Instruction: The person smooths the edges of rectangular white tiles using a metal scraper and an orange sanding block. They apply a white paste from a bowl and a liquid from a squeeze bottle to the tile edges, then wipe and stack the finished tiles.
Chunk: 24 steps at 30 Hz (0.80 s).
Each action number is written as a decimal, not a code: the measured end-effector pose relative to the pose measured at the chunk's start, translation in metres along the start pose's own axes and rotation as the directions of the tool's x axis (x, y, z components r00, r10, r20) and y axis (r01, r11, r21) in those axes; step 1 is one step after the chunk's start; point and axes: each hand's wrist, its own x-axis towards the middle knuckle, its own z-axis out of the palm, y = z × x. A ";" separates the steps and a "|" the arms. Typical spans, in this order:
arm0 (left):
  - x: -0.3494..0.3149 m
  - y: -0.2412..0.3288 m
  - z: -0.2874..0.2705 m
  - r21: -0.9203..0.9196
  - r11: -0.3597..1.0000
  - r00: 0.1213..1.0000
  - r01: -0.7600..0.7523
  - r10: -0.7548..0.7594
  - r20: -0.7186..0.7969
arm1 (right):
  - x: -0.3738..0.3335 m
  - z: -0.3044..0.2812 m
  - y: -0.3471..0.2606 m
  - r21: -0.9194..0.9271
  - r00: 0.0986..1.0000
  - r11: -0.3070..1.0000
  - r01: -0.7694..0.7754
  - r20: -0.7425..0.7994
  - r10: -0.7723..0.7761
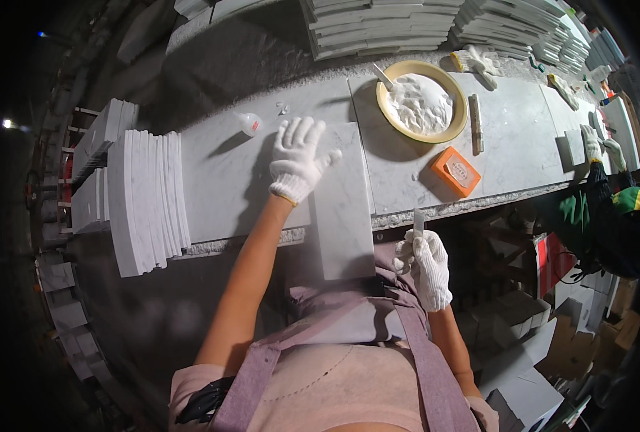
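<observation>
A long white marble tile (343, 216) lies across the table's front edge, its near end jutting out toward my lap. On its left side rests my left hand (298, 160), in a white knit glove, fingers spread and holding nothing. My right hand (430, 270), gloved the same way, is off the front edge, right of the tile. Its fingers are closed around a small flat greyish strip (418, 219) that points upward; its exact kind is hard to make out.
A yellow bowl (461, 108) of white paste, an orange block (456, 171), a marker (477, 122) and a small bottle (247, 124) sit on the marble tabletop (399, 162). Tile stacks (151, 194) stand left and at the back. Another person's gloved hands (592, 144) work far right.
</observation>
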 end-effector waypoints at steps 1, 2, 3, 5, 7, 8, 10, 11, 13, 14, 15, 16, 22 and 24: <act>0.000 -0.006 0.000 -0.018 1.000 0.999 0.001 -0.002 -0.051 | 0.000 -0.001 0.001 -0.011 1.000 1.000 -0.007 -0.025 0.007; -0.001 -0.011 -0.001 -0.035 0.999 0.995 -0.002 -0.002 -0.104 | 0.001 -0.002 0.002 -0.017 0.999 1.000 0.002 -0.035 -0.003; -0.006 -0.012 -0.002 -0.020 1.000 0.998 0.003 -0.005 -0.064 | 0.002 -0.002 0.004 -0.029 0.999 1.000 0.007 -0.047 -0.009; -0.023 -0.008 -0.006 0.013 0.999 0.999 -0.046 0.047 -0.028 | 0.004 -0.003 0.005 -0.026 0.998 1.000 0.006 -0.062 -0.008; -0.039 0.001 -0.009 0.010 0.998 0.997 -0.069 0.069 0.022 | 0.007 -0.001 0.005 0.014 0.996 1.000 -0.025 -0.090 0.027; -0.044 0.007 -0.009 0.004 0.997 0.997 -0.080 0.080 0.016 | 0.009 0.001 0.005 0.025 0.998 1.000 -0.011 -0.057 0.012; -0.051 0.016 -0.008 -0.012 0.993 0.993 -0.120 0.120 0.006 | 0.011 0.004 0.003 0.020 0.997 0.999 -0.034 -0.067 0.035; -0.053 0.018 -0.009 -0.123 0.982 0.988 -0.143 0.149 0.040 | 0.011 0.005 0.002 -0.009 0.999 1.000 -0.016 -0.039 0.016; -0.054 0.019 -0.011 -0.109 0.993 0.999 -0.037 0.035 -0.022 | 0.012 0.007 -0.001 -0.023 0.999 1.000 -0.012 -0.037 0.011; -0.054 0.020 -0.012 -0.122 0.992 0.998 0.036 -0.042 -0.049 | 0.012 0.007 -0.002 -0.022 1.000 1.000 0.006 -0.025 -0.006; -0.054 0.020 -0.014 -0.094 0.991 0.994 0.092 -0.097 -0.044 | 0.013 0.007 -0.003 -0.032 0.998 0.999 0.020 -0.051 -0.021; -0.054 0.021 -0.016 -0.080 0.997 0.999 0.009 -0.012 -0.040 | 0.014 0.007 -0.004 -0.034 0.997 0.998 0.044 -0.066 -0.047; -0.063 0.032 -0.023 -0.106 0.993 0.999 0.043 -0.046 -0.029 | 0.015 0.005 -0.002 -0.013 0.994 0.999 0.041 -0.096 -0.042; -0.065 0.034 -0.020 -0.120 0.993 1.000 -0.019 0.018 -0.009 | 0.015 0.005 -0.002 -0.003 0.992 1.000 0.015 -0.123 -0.016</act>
